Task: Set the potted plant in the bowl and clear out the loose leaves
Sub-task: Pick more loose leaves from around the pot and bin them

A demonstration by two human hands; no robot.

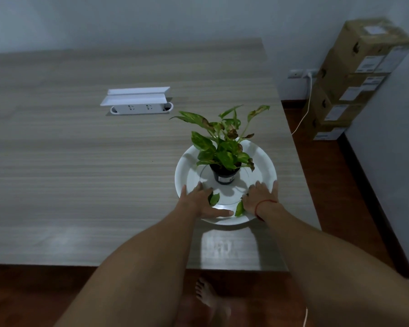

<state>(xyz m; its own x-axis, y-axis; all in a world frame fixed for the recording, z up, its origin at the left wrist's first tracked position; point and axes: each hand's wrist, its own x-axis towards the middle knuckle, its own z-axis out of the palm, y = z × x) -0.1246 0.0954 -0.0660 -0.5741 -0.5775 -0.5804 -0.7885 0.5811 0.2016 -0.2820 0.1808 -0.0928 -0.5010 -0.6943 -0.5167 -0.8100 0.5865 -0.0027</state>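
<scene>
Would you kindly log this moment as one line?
potted plant: in white bowl | loose leaves: in bowl | left hand, right hand: on near rim

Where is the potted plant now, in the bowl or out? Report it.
In. The potted plant stands upright at the middle of the white bowl, its black pot on the bowl's floor.

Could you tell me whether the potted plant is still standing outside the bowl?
No, the potted plant stands upright inside the white bowl.
</scene>
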